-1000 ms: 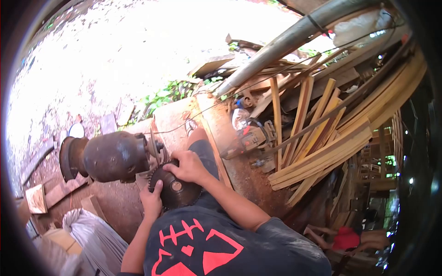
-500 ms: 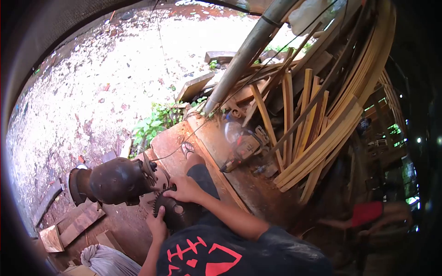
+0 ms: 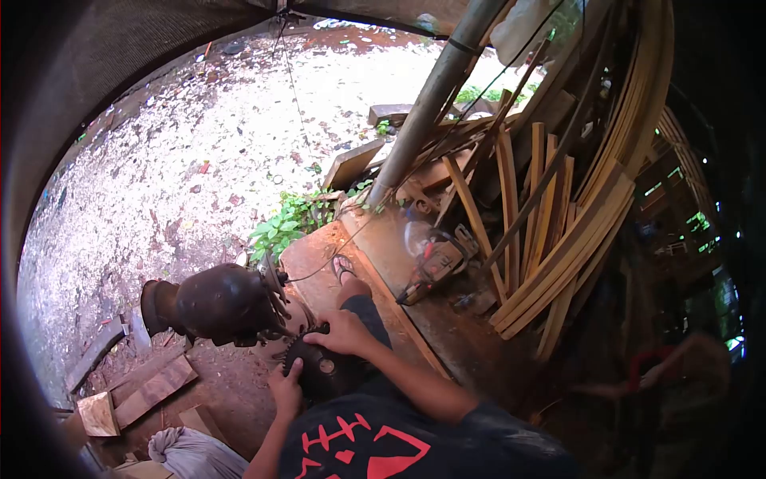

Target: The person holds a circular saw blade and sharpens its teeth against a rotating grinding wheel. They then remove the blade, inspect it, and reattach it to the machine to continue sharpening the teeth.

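Nearest the camera: a dark shirt (image 3: 375, 443) with a red print, the person's own chest seen from above. Both forearms reach forward from it.

Left hand (image 3: 286, 391) grips the lower left edge of a round toothed saw blade (image 3: 321, 371), thumb laid up on its face, fingers wrapped behind. Right hand (image 3: 345, 332) lies over the blade's upper edge, fingers curled down on the rim. The blade is dark and rusty, with a pale centre hole; it is held in front of the person's lap, just beside the shaft end of a motor (image 3: 219, 305).

The motor is a rusty brown drum lying on its side, left of the blade, shaft end toward the hands.

Below left: wood offcuts (image 3: 132, 391) and a grey sack (image 3: 191, 455) on the dirt.

Right of the hands: a rusty metal tabletop (image 3: 399, 319), a chainsaw (image 3: 435, 263) lying on it.

Beyond: long wooden slats (image 3: 558, 239) stacked leaning, a slanting grey pipe (image 3: 427, 104), green weeds (image 3: 287, 227), gravel ground (image 3: 183, 160).
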Motion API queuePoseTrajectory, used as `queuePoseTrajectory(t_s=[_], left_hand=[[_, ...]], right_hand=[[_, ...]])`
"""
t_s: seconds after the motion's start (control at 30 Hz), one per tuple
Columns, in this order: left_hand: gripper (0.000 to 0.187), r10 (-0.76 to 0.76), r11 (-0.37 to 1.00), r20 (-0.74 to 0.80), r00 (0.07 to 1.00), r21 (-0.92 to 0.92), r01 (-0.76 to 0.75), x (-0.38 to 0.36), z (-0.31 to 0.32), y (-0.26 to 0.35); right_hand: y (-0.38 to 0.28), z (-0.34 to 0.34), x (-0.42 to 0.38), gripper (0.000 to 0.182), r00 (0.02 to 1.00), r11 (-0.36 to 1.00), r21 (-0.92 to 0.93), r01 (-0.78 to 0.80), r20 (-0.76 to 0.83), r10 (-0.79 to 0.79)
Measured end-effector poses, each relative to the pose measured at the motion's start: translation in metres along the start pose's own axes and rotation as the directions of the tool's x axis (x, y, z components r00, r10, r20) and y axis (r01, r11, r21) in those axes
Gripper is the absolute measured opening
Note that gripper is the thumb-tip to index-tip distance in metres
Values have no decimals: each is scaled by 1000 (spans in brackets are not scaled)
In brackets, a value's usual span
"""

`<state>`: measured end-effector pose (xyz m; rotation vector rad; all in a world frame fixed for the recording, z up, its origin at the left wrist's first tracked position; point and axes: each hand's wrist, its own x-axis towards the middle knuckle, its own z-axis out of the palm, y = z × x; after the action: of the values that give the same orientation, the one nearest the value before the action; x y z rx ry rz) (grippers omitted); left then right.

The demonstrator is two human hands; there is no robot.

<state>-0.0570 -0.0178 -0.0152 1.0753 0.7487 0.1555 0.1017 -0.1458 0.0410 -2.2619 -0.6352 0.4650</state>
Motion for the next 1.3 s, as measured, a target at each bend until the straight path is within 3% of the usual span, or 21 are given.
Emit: queuePoseTrajectory(t_s=[0.23,0.37,0.43,0.47,0.5,0.6,0.73,1.13,1.3], left_hand=[[31,86,931,23,996,353,-88,-4,-13,8],[36,50,991,143,989,113,-67,-15,-5,27],[35,71,973,147,987,206,-101,-11,-12,16],[33,58,977,147,987,196,-87,-10,-14,13],[31,52,980,158,986,181,-81,-10,-14,11],[28,56,997,207,977,37,-66,-13,-11,20],[26,115,981,234,965,126,-148,-12,-16,25],[29,25,965,341,940,-254,67,-6,-15,18],[34,1,939,378,926,-319,129,0,-12,14]], right_hand=[[-11,-5,-14,51,998,1000,6,2,-59,-2],[-18,-2,-26,47,993,997,-75,-11,-116,3],[-31,-4,-33,41,988,1000,14,25,-151,-22],[-55,-18,-39,36,991,995,-102,-5,-133,-8],[-54,-15,-41,32,982,996,-53,77,-168,-84],[-64,-18,-45,29,975,988,-116,103,-183,-123],[-74,-17,-50,28,966,977,-150,154,-183,-181],[-97,-37,-57,16,971,971,-138,194,-111,-210],[-109,-48,-58,8,979,984,-81,160,-115,-169]])
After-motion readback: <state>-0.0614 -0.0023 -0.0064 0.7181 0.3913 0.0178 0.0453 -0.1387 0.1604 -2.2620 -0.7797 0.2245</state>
